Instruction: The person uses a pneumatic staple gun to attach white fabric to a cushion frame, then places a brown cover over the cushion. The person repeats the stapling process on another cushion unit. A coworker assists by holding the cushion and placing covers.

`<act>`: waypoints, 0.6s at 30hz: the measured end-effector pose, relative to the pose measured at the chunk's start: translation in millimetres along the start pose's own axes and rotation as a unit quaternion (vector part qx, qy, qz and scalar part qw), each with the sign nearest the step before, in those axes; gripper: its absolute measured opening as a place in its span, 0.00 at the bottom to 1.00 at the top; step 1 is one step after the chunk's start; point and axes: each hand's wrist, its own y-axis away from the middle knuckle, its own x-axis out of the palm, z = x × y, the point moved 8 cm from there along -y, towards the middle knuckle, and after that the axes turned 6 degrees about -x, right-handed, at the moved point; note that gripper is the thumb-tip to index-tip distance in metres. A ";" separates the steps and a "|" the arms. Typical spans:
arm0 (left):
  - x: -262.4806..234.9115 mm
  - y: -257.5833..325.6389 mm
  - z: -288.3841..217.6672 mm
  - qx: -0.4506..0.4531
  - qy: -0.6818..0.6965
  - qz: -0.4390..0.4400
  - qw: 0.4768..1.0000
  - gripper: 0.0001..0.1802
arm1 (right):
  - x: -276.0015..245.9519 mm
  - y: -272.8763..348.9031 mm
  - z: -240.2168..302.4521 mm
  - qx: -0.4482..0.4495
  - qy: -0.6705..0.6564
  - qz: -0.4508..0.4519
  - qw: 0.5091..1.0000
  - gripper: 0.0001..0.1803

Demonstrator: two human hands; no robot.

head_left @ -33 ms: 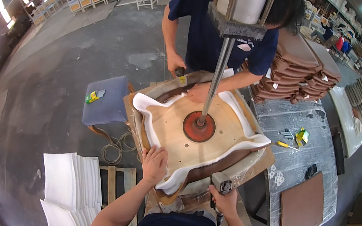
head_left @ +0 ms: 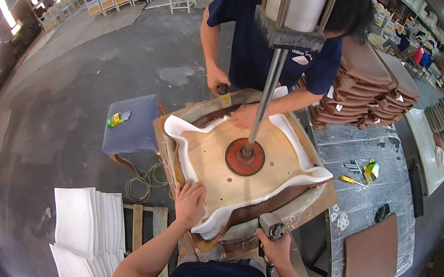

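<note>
A wooden seat board (head_left: 210, 163) lies underside up, with white foam padding (head_left: 178, 126) curling around its edges. Brown cover material (head_left: 273, 200) shows below the foam on the near right side. A red round press pad (head_left: 244, 158) on a metal rod bears down on the board's middle. My left hand (head_left: 190, 204) rests on the near left edge of the foam, fingers stretched out. In my right hand (head_left: 277, 249) is a staple gun (head_left: 272, 226), gripped by its handle beside the near right edge.
Across from me a co-worker (head_left: 271, 46) holds a dark tool and touches the far edge. A blue padded stool (head_left: 132, 125) stands left, white foam sheets (head_left: 82, 221) near left. On the right, a table (head_left: 332, 152) carries stacked brown seats (head_left: 363, 80), a yellow-handled screwdriver (head_left: 348, 179) and a brown panel (head_left: 369, 262).
</note>
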 end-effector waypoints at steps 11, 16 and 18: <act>-5.5 -3.6 -6.1 0.017 -0.019 -0.041 0.999 0.13 | 10.0 -18.8 8.5 -0.047 0.004 0.013 0.999 0.31; -3.4 -2.3 -3.1 0.021 -0.012 -0.038 0.999 0.12 | 11.4 -17.7 9.7 0.002 0.024 0.003 1.000 0.34; -3.6 -2.6 -0.5 0.022 0.000 -0.034 0.999 0.12 | 11.8 -15.8 8.0 0.002 0.038 -0.015 0.999 0.33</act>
